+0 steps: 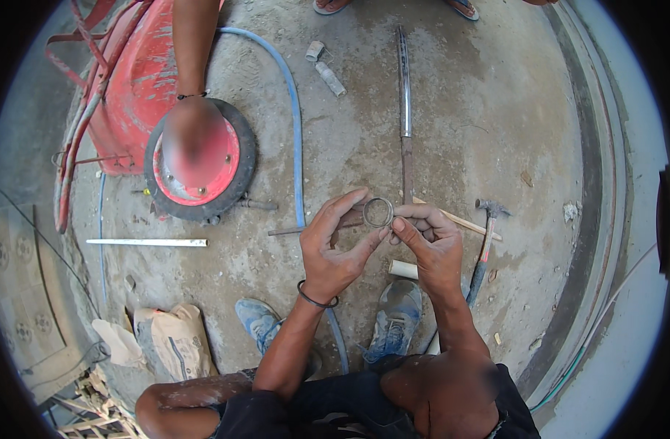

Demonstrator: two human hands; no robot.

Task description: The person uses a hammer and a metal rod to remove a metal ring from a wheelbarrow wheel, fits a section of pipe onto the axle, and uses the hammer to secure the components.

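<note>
A thin grey wire ring [364, 208], which looks like a small coil, is held up above the floor between my two hands. My left hand [336, 245] has its fingers and thumb curved about the ring's left side. From the right, my right hand [436, 245] pinches the ring's edge between thumb and fingers. Under my hands lie a rusty crossbar [284, 232] and a long shiny metal tube [404, 88] with a rusty rod. A wooden-handled stick [459, 222] and a hammer [488, 233] lie just right of my right hand.
At the left, a red wheelbarrow [134, 88] lies tipped, and another person's hand [192, 132] is on its wheel [241, 157]. A blue hose [297, 132] curves across the concrete. Nearby are a white pipe [148, 242], a short pipe piece [403, 269] and a paper sack [180, 338].
</note>
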